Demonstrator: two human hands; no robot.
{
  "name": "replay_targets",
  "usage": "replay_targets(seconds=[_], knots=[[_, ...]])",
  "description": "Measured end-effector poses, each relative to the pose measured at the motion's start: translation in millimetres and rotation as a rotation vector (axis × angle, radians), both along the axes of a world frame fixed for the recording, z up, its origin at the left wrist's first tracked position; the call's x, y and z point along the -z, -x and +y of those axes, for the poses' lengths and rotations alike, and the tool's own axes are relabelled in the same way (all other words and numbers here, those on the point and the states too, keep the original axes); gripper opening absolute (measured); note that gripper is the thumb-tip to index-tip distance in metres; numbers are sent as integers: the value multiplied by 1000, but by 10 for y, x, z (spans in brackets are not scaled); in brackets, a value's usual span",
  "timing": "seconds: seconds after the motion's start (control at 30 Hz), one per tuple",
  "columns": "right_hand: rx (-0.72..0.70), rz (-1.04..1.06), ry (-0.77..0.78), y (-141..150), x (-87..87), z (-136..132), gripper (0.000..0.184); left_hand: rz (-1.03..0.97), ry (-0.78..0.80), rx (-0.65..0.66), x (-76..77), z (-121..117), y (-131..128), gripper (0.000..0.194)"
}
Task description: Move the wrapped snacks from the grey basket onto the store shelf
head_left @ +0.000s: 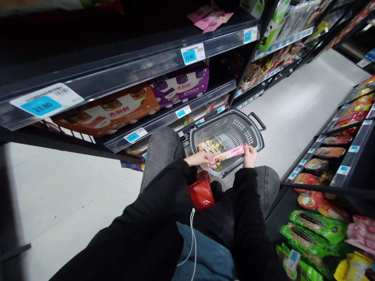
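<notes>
A long flat pink packet (227, 153) is held level between both my hands, just over the near rim of a grey shopping basket (252, 134) standing on the floor. My left hand (200, 159) grips the packet's left end and my right hand (250, 155) grips its right end, fingers closed. Inside the basket lie small beige and yellow packs (209, 148). My knees in grey jeans flank the basket, and both arms wear black sleeves.
Dark shelves on the left carry orange (117, 109) and purple (183, 86) multipacks behind blue price tags, with pink packets (209, 16) on the top shelf. Shelves on the right hold green and red snack bags (318, 226). A red object (201, 192) sits by my lap.
</notes>
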State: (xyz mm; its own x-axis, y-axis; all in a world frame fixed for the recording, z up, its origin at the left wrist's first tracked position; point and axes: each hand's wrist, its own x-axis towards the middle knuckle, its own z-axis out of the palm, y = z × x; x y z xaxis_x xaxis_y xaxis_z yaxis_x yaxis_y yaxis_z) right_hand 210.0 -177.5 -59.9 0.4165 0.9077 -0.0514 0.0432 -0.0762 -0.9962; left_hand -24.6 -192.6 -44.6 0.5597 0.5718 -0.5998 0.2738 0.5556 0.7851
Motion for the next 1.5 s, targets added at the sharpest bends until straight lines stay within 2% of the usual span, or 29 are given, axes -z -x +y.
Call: replay_targets(seconds=[0.1,0.23,0.4,0.47,0.6,0.73,0.8,0.87,0.97,1.03,1.17,1.23,1.3,1.4,1.5], knots=[[-27,-88,11,24,13,5,44,137,-42,73,66,0,-26,23],[-1,-137,10,39,46,17,45,120,-62,141,64,8,-23,21],[11,-99,43,28,62,18,43,160,-74,78,66,13,-25,26],[35,-103,42,27,53,14,43,139,-62,72,81,9,-20,32],[48,-68,38,42,22,5,43,14,-1,162,78,-5,5,40],[18,107,33,65,7,11,37,-86,-22,153,13,-10,14,46],[-11,207,42,78,13,17,34,-118,-100,122,-19,-9,9,48],[-28,262,63,90,23,21,33,-65,-256,95,-32,-8,0,49],[-26,262,65,99,38,18,34,185,-572,52,-9,-16,-14,50],[-19,252,48,97,41,16,39,310,-709,30,19,-24,-22,49],[-24,319,73,94,22,14,31,312,-884,-99,60,-9,-39,33],[-60,359,79,96,7,11,34,291,-849,-194,70,21,-46,28],[-80,326,75,92,1,8,38,213,-677,-246,73,53,-49,27],[-44,116,102,65,20,5,37,56,-386,-332,58,79,-44,30],[-37,-93,116,26,62,4,38,-23,-243,-460,20,70,-34,28]])
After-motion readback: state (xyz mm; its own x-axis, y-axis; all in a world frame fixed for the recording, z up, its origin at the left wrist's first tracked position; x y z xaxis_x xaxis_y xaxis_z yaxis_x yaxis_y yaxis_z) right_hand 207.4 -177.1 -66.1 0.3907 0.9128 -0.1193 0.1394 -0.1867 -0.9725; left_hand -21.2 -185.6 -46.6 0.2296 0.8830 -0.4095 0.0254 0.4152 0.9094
